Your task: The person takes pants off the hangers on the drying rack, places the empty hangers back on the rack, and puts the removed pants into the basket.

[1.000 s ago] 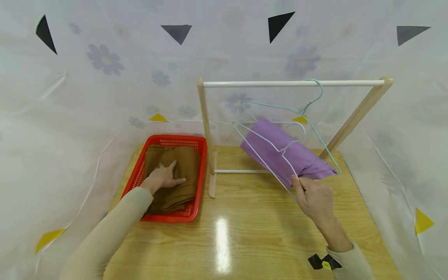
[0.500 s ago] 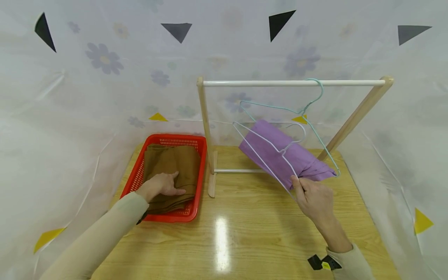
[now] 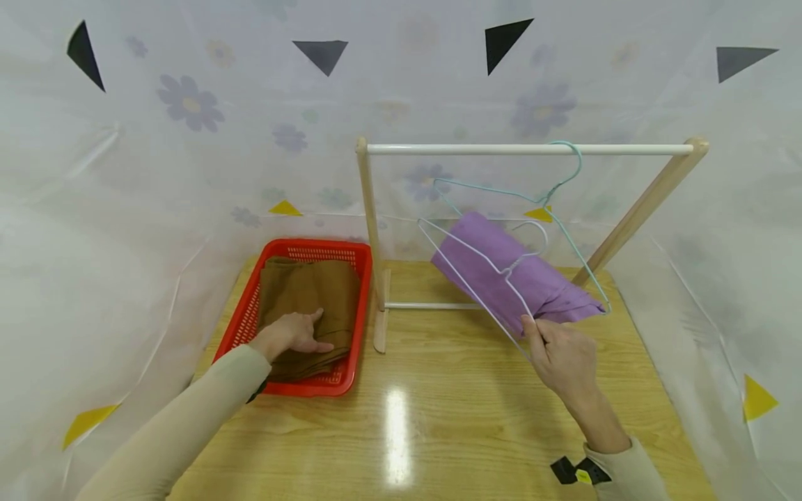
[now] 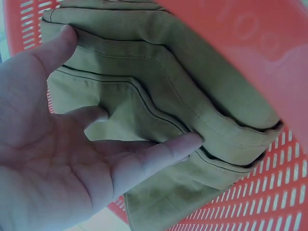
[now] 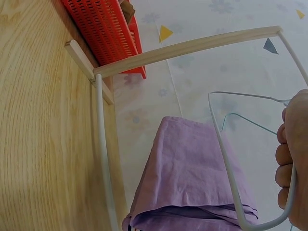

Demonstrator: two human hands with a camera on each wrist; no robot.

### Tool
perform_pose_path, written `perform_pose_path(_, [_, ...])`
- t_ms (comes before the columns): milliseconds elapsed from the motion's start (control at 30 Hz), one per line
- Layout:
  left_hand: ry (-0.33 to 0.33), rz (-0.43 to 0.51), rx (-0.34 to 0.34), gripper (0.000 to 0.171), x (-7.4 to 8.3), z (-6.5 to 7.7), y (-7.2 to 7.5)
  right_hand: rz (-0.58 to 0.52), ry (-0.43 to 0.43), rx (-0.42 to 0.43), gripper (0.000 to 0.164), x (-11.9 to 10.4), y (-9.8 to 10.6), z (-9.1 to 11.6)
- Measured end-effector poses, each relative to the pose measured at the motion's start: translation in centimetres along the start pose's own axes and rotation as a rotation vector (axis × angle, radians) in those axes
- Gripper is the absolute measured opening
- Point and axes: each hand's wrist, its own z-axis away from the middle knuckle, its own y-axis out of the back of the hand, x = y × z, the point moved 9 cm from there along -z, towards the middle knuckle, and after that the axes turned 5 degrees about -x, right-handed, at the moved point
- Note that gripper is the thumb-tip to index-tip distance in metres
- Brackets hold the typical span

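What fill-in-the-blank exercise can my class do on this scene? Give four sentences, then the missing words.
1. The person's ____ hand grips a pale hanger.
2. The basket holding the folded brown cloth is coloured ____.
3. In the head view, the fabric behind the pale hanger is coloured ____.
4. The other hanger hangs from the rack by its ____.

Missing words: right; red; purple; hook.

The brown cloth (image 3: 338, 292) sits against a red basket (image 3: 316, 243); the other cloth (image 3: 545, 280) is purple. One hanger (image 3: 506, 271) is white, another hanger (image 3: 544, 202) mint green. Faded purple flowers (image 3: 191, 104) pattern the whitish sheeting (image 3: 250, 125), and wood grain streaks the yellowish tabletop (image 3: 464, 431).
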Motion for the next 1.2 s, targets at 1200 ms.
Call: perform_pose_path(1200, [-0.042, -0.021, 0.306, 0.087, 1.0, -2.4, 5.2, -0.017, -0.001, -0.012, 0.066, -0.2, 0.2, 0.1])
